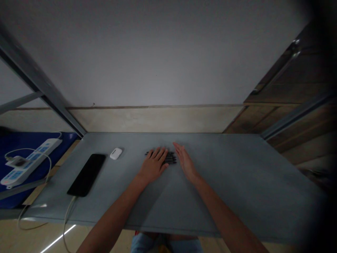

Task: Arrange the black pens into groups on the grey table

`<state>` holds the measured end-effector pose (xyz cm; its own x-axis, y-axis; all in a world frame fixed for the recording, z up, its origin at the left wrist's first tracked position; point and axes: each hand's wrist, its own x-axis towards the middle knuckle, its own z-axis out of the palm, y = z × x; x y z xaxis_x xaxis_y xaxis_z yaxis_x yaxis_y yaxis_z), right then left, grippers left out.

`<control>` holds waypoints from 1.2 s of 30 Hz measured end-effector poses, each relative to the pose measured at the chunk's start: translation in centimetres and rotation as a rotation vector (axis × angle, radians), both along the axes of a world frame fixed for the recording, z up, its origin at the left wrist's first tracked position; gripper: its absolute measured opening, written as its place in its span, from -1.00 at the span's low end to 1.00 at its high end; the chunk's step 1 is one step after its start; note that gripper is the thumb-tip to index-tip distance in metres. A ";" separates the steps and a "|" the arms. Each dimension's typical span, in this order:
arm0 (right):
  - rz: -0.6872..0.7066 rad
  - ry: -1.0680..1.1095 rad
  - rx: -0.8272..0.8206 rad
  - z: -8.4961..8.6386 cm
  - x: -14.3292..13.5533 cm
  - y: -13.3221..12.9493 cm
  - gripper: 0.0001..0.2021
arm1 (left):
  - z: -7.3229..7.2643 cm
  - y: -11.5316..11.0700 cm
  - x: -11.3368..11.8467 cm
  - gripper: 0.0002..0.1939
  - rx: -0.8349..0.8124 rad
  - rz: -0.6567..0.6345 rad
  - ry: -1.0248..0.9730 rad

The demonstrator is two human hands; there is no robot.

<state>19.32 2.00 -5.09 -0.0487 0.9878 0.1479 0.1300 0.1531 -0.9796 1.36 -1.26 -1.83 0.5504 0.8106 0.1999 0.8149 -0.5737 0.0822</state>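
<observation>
Several dark, slim pens (171,157) lie side by side in a row on the grey table, pointing left and right. My left hand (154,163) rests flat over them, fingers spread, covering their middle and left parts. Pen tips show past its fingers on both sides. My right hand (185,161) stands on its edge just right of the pens' ends, fingers stretched out and palm turned toward them. Whether it touches the ends I cannot tell.
A black phone (86,175) with a white cable lies left on the table (237,182), near a white earbud case (116,153). Further left, a white power strip (31,163) sits on a blue surface. Metal posts rise at both back corners, before a wall.
</observation>
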 end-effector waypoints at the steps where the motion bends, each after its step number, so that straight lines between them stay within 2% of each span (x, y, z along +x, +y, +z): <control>1: 0.001 -0.032 0.019 0.1 0.0 -0.1 -0.38 | 0.0 0.0 -0.1 -0.42 0.007 0.003 -0.003; 4: -0.009 -0.259 0.131 0.5 0.1 -0.5 -0.42 | 0.2 0.4 -0.9 -0.42 0.065 0.077 -0.044; 8: 0.078 -0.698 0.333 1.1 -0.1 -1.2 -0.44 | 0.3 1.5 -3.3 -0.45 0.161 0.329 -0.136; 12: 0.172 -0.967 0.460 1.0 -0.7 -1.9 -0.45 | -1.0 3.0 -5.7 -0.46 0.132 0.532 -0.230; 15: 0.218 -1.054 0.490 0.7 -0.9 -2.2 -0.44 | -2.3 3.9 -6.5 -0.46 0.068 0.603 -0.295; 18: 0.241 -1.077 0.492 0.6 -0.8 -2.5 -0.42 | -3.1 4.3 -6.5 -0.46 0.033 0.604 -0.300; 21: 0.255 -1.083 0.479 0.7 -0.8 -2.9 -0.40 | -3.4 4.0 -6.0 -0.46 0.016 0.572 -0.244; 29: 0.268 -1.093 0.467 0.7 -0.9 -3.8 -0.33 | -2.8 2.6 -4.3 -0.45 0.013 0.552 -0.126; 36: 0.233 -1.105 0.432 1.2 -1.3 -3.7 -0.36 | -2.6 2.6 -4.2 -0.45 0.002 0.560 -0.104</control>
<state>17.99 -1.72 -3.84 -0.5279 0.8176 0.2301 0.7903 0.5721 -0.2196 -2.86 1.32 -4.48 0.0146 0.9726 0.2322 0.9825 -0.0570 0.1771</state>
